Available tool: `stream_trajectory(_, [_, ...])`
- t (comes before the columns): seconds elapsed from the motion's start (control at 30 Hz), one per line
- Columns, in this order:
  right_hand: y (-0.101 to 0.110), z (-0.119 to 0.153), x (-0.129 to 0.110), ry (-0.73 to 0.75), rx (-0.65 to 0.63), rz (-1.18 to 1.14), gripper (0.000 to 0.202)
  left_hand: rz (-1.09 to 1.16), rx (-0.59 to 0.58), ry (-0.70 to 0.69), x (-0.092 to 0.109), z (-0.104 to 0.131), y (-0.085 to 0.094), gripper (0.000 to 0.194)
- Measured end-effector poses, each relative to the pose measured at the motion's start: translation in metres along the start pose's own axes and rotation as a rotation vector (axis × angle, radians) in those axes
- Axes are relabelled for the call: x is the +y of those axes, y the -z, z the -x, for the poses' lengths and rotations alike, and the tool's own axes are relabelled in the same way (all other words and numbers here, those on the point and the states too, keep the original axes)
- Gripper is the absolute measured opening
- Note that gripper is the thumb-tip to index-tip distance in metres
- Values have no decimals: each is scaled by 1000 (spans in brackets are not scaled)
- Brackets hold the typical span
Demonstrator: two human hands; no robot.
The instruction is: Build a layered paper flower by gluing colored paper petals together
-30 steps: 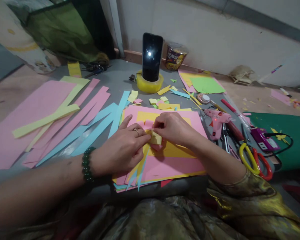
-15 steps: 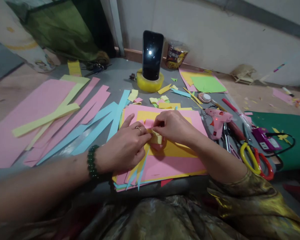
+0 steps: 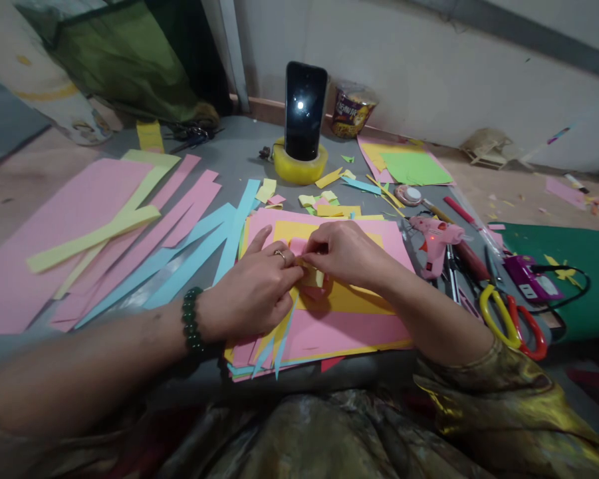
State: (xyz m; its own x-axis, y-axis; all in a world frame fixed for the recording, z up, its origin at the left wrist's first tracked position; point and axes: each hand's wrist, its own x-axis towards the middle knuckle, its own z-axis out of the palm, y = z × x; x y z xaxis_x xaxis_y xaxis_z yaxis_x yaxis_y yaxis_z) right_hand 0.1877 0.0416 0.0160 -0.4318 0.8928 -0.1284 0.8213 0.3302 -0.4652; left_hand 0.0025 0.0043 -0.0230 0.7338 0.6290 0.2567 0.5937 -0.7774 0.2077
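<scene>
Both hands meet over a small folded paper piece (image 3: 313,278), pale yellow and pink, on a yellow sheet (image 3: 349,297) atop a stack of coloured paper (image 3: 359,329). My left hand (image 3: 252,286), with a ring and a green bead bracelet (image 3: 193,320), has its fingertips pressed on the piece's left side and its thumb held out. My right hand (image 3: 344,251) pinches at the upper edge of the same piece; its fingertips partly hide what they grip. Narrow yellow and blue strips (image 3: 282,336) stick out from beneath my left hand.
Pink sheets (image 3: 80,219) and blue strips (image 3: 189,266) lie at left. A phone (image 3: 305,110) stands in a yellow tape roll (image 3: 300,166). At right are a pink glue gun (image 3: 436,243), scissors (image 3: 499,316), a purple power strip (image 3: 531,279) and a green mat (image 3: 573,266).
My left hand has shifted slightly to the right. My right fingertips have moved slightly left along the paper piece's upper edge. Everything else stays in place.
</scene>
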Motion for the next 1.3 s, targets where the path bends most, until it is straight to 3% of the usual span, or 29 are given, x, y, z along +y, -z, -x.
stream_trajectory(0.23, [16,3,13,90,152,-67,16,43,-6,32,1,2,3,28])
stream_trajectory(0.3, [21,5,20,134,116,-102,13,51,-14,59,1,3,4,31])
stream_trajectory(0.4, [27,8,28,228,15,-72,27,74,-18,81,0,3,4,35])
stream_trajectory(0.6, [28,12,28,341,-116,5,39,105,-21,84,-1,5,1,39])
stream_trajectory(1.3, [23,8,21,253,-165,97,34,57,-20,24,-3,6,2,45])
